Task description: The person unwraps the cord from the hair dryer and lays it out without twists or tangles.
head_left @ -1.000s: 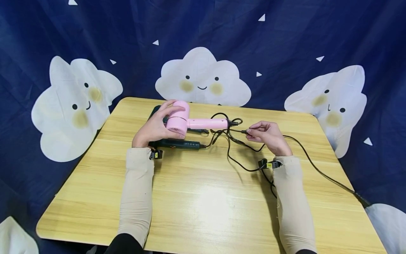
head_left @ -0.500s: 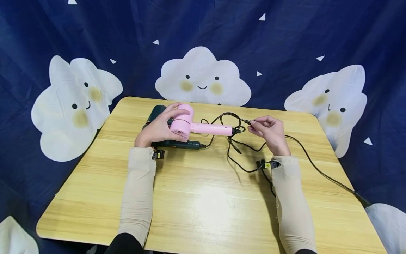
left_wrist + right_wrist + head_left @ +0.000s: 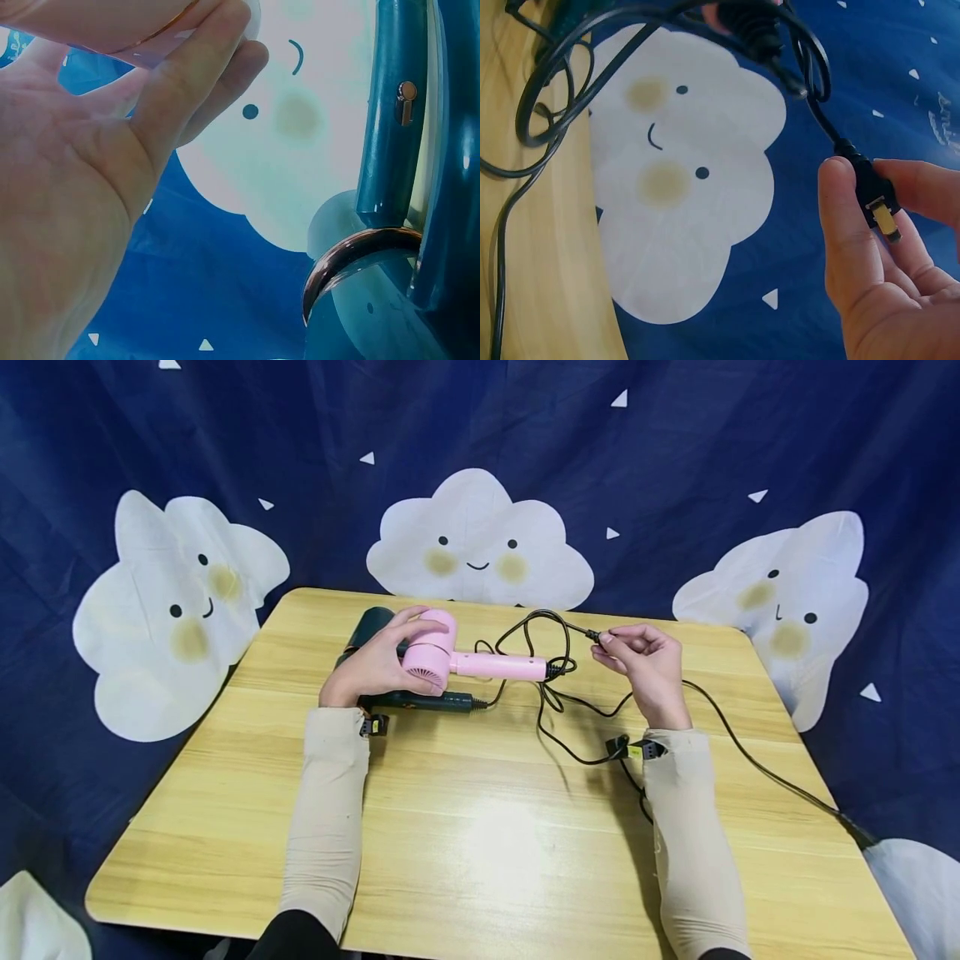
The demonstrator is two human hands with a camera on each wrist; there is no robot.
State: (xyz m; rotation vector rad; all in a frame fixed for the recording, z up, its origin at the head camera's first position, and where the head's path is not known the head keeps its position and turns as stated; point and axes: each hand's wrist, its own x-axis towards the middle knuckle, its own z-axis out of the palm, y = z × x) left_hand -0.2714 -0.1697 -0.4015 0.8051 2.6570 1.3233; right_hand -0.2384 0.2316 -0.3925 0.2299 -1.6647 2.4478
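Note:
My left hand (image 3: 378, 662) grips the head of a pink hair dryer (image 3: 498, 667), held above the table with its handle pointing right. A dark green hair dryer (image 3: 442, 702) lies below and behind that hand; in the left wrist view its handle (image 3: 394, 97) has a copper button. My right hand (image 3: 648, 668) pinches the plug (image 3: 874, 191) of a black cord (image 3: 536, 614) between thumb and fingers. Brass-coloured metal shows on the plug in the right wrist view. The cord loops back toward the pink handle's end. My left hand partly hides the green dryer.
More black cord (image 3: 562, 747) lies in loops across the table (image 3: 465, 827). Another cord (image 3: 738, 747) runs over the right edge. A dark blue curtain (image 3: 480, 418) with white clouds hangs behind and beside the table.
My left hand and the pink hair dryer have shifted slightly right and toward me. My right hand has raised the plug up and to the right, drawing the cord into a wider loop.

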